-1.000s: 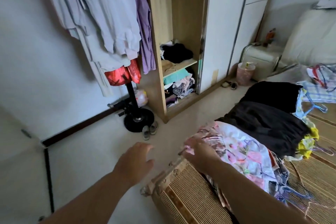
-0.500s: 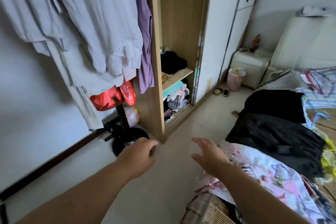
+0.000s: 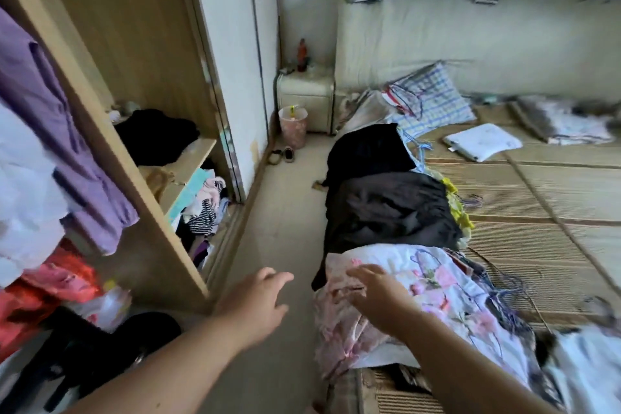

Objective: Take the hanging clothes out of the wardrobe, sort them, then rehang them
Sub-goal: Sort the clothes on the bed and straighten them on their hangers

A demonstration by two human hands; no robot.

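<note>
The clothes taken out lie in a row along the edge of the bed mat [image 3: 544, 198], the row's long axis running away from the person toward the nightstand [image 3: 304, 101]. Nearest is a white and pink floral garment [image 3: 447, 286], laid across the mat's edge with its pink end drooping toward the floor. Beyond it are a dark brown garment [image 3: 389, 212] and then a black garment [image 3: 366, 151]. Thin wire hangers [image 3: 504, 286] stick out from under the pile, pointing toward the middle of the bed; most of each is buried.

The right hand [image 3: 376, 292] hovers palm down over the pink end of the floral garment, fingers straight and slightly spread, holding nothing; whether it touches the cloth cannot be told. The left hand [image 3: 255, 299] reaches out over the floor between bed and wardrobe [image 3: 144, 198], fingers loosely spread and empty.

On the left, a purple garment [image 3: 50, 111] and a white garment [image 3: 23, 178] hang with their tops cut off by the frame. The lower right corner is blurred. A black folded heap [image 3: 154, 134] sits on the wardrobe shelf.
</note>
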